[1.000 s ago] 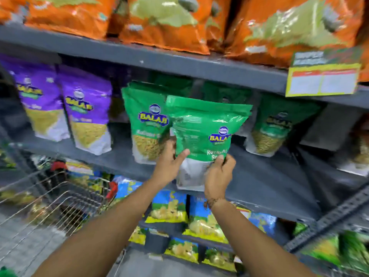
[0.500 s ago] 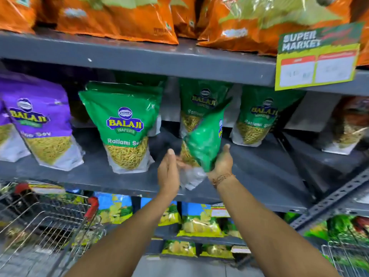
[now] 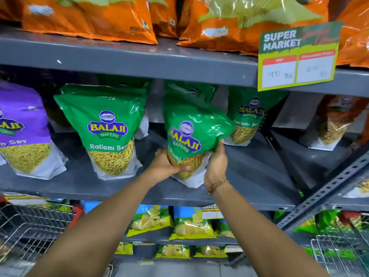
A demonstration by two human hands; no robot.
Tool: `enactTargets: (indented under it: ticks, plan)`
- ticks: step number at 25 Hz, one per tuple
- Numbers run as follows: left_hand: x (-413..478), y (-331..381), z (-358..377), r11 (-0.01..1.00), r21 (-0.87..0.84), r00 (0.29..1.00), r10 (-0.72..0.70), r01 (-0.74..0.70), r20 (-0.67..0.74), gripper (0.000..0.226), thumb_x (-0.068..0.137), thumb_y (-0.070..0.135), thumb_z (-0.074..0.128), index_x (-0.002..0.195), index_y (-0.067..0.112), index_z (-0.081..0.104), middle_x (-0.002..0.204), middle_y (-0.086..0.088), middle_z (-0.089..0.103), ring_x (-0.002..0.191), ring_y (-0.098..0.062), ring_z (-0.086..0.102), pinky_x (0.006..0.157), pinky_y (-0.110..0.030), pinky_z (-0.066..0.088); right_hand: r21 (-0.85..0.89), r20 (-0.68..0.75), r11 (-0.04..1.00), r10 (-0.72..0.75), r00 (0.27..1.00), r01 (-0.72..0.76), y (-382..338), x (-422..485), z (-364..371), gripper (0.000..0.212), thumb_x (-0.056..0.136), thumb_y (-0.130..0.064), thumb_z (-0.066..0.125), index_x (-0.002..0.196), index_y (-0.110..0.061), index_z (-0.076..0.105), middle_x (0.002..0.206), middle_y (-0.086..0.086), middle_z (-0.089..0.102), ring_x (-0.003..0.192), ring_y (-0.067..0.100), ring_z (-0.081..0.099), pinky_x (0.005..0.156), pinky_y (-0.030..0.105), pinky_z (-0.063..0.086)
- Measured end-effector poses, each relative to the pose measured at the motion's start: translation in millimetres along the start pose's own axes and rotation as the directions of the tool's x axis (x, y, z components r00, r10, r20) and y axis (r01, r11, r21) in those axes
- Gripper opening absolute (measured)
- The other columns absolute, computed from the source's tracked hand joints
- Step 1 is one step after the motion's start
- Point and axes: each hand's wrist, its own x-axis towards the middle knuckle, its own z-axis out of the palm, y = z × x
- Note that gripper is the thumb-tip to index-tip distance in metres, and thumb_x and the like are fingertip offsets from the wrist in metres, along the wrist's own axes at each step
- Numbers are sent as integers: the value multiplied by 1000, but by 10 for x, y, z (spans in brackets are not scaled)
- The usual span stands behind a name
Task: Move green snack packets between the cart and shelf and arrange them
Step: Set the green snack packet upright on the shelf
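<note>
We hold the green packet (image 3: 191, 136) low on both sides, left hand (image 3: 165, 166) and right hand (image 3: 216, 166) clasping its base, just right of the standing Ratlami packet (image 3: 108, 130) on the grey shelf (image 3: 79, 184) (tilted, likely to seat it upright).

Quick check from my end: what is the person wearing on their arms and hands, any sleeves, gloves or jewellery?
Both forearms are bare, no sleeves in view and no gloves. The right hand has a thin gold-coloured chain bracelet at the wrist. The left hand wears nothing I can see.
</note>
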Motion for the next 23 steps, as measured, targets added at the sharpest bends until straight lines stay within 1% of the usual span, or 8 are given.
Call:
enactTargets:
  ticks: [5,7,10,13,15,18,21,23]
  plan:
    - [-55,-1,83,999,-45,996,-12,8,-89,64,66,48,73,115,19,46,120,2,51,114,-14,48,101,-35,42,-304,-212,950,5,977,-71,20,107,-27,57,94,-52,20,121,-13,52,128,7,56,118,26,52,107,42,40]
    - [-35,30,119,993,-102,990,-72,59,-124,70,57,57,74,109,20,44,118,-2,57,110,-17,55,100,-42,46,-290,-149,950,75,986,-116,44,-9,-26,52,96,-48,18,104,-15,57,106,4,60,96,22,58,93,34,48]
    - [-72,33,168,987,-139,983,-98,76,-156,68,47,67,71,97,28,44,115,-3,62,107,-19,59,97,-47,49,-293,-120,946,106,987,-137,79,-131,-20,50,99,-39,19,110,-12,58,93,0,60,77,15,57,64,21,47]
    - [-129,38,169,989,-134,986,-84,65,-145,63,55,65,68,100,29,44,121,-3,61,112,-19,57,100,-45,47,-305,-194,949,17,981,-77,239,-152,-11,46,97,-39,24,105,-12,60,101,5,63,93,22,60,80,29,48]
    - [-213,18,124,996,-90,982,-32,16,-184,57,71,53,65,113,20,47,126,-7,59,116,-21,55,103,-41,44,-396,-404,916,-108,909,-68,442,-234,-21,42,96,-33,29,98,-3,60,104,19,62,101,34,56,89,37,42]
    - [-628,-327,-328,975,-208,928,-5,-78,-372,23,84,38,55,92,17,58,100,-16,68,84,-13,67,83,-30,52,-444,-500,894,-192,845,-60,954,-703,199,33,96,-28,34,87,-5,55,94,22,58,94,34,52,80,37,37]
    - [-1332,-1019,-1172,924,-376,727,-209,-73,-654,31,93,29,43,66,24,55,65,-6,64,54,-3,61,61,-22,51,-449,-72,893,-79,994,39,1760,-1392,827,31,94,-34,39,63,-26,42,66,-1,46,72,24,42,69,38,36]
    - [-1975,-1635,-1908,875,-483,387,-447,4,-807,35,94,32,40,64,22,55,66,-5,62,65,-16,64,68,-28,49,-557,284,827,110,952,71,2578,-1938,1374,27,89,-37,43,63,-30,47,65,-1,52,64,22,45,65,42,42]
